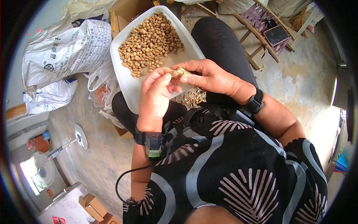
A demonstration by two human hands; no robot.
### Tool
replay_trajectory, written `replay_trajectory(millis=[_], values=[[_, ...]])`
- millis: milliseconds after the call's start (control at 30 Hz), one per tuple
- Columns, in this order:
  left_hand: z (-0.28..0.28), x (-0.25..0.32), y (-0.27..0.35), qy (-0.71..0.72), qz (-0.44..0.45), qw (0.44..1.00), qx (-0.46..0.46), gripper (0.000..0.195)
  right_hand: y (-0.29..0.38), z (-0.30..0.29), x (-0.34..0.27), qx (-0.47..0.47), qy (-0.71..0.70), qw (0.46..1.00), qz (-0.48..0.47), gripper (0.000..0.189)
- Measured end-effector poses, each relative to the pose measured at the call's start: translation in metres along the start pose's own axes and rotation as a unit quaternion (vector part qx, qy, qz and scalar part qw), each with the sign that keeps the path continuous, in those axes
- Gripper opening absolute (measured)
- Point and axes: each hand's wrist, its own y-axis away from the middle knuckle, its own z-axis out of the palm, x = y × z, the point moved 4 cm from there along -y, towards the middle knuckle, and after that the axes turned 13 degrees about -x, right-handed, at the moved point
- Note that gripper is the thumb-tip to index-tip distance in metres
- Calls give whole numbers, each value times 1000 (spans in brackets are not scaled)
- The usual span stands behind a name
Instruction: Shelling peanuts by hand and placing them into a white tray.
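My left hand pinches a small brown nut, probably an unshelled peanut, between thumb and fingertips. In my right hand is a short pale piece, perhaps split wood or bamboo, its end touching or very close to the nut. Both hands meet over the near right part of a white plastic tub, which rests at my legs. Brown nuts that look like unshelled peanuts are heaped toward its far end. Below the tub's near edge lie broken shells. Fingers partly hide the pale piece.
Printed woven sacks and plastic bags stand left of the tub, with a cardboard box behind. At upper right, a phone lies on a woven-seat stool. A standing fan is at lower left.
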Motion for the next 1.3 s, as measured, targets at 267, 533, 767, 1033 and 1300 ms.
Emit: replay_trajectory(millis=[267,533,767,1033,1300], values=[[-8,0,4,-48,-9,999,14,8,-1,0,3,21,23,999,-25,41],[-3,0,5,-104,10,994,29,10,-1,4,-8,5,41,998,-43,41],[-6,-5,5,-131,13,991,29,17,-4,3,-4,-32,58,996,-67,37],[2,-1,6,-200,-2,980,16,22,-2,3,-4,-22,116,992,-47,39],[5,-1,6,-214,-2,977,1,25,-3,2,-1,-8,94,995,-28,38]])
